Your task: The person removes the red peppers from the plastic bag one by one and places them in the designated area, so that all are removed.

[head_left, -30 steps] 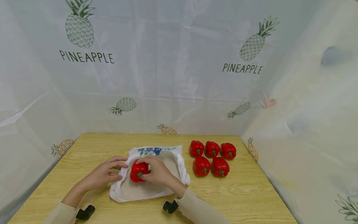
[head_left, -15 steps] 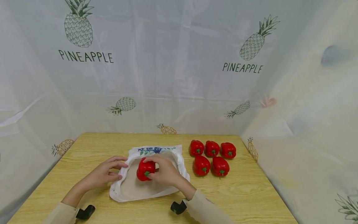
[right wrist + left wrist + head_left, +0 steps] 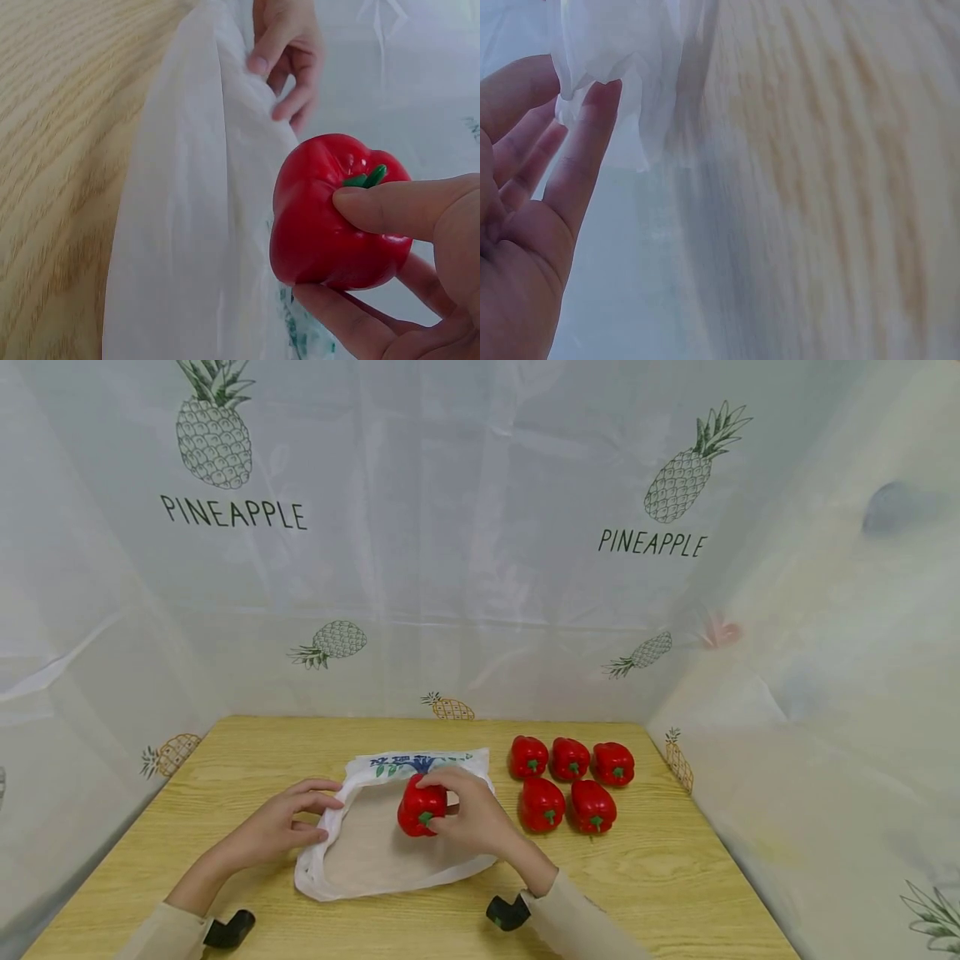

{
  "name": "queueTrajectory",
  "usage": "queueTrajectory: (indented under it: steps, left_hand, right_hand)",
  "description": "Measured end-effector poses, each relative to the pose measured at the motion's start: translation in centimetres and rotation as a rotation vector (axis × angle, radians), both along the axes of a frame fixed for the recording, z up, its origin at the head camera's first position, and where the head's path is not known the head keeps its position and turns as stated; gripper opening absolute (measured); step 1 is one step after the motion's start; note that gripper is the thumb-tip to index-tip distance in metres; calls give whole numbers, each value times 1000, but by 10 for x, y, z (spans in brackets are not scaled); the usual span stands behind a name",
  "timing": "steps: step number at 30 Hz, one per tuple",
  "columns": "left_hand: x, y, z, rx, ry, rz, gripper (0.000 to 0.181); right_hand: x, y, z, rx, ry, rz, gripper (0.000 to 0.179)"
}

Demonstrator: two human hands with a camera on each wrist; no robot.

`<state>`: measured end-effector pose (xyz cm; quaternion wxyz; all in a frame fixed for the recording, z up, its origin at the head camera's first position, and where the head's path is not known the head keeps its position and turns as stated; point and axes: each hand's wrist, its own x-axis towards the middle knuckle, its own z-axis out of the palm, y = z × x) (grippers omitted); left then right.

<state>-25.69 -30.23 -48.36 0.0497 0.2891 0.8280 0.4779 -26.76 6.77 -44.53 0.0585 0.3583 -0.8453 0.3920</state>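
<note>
A red bell pepper (image 3: 422,806) with a green stem is held in my right hand (image 3: 476,810), above the open mouth of a white plastic bag (image 3: 318,877). In the right wrist view, the thumb presses on the pepper (image 3: 322,217) near its stem and the fingers support it from below. My left hand (image 3: 281,827) rests at the bag's left rim, thumb and fingers spread apart. In the left wrist view, the fingertips of the left hand (image 3: 532,202) touch the thin plastic.
Several red bell peppers (image 3: 542,804) stand in two rows on the wooden table (image 3: 637,877), right of the bag. A pale curtain (image 3: 480,568) printed with pineapples encloses the table at the back and sides.
My right hand has carried the bell pepper rightward and slightly away, from the left part of the bag's opening toward its right part. The left hand and the bag have stayed put.
</note>
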Motion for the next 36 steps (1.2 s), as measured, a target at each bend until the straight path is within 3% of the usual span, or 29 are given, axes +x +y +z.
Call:
queueTrajectory:
  steps: [8, 20, 30, 36]
  left_hand:
    - [1, 2, 1, -6, 7, -2, 40]
    - [-3, 2, -4, -4, 20, -10, 38]
    - [-4, 4, -2, -8, 3, -7, 38]
    - [-4, 6, -1, -11, 4, -4, 38]
  right_hand:
    - [0, 33, 12, -36, -72, -26, 53]
    - [-7, 91, 26, -51, 2, -107, 57]
    - [-10, 144, 40, 3, 141, -198, 59]
    - [-12, 176, 45, 51, 164, -232, 59]
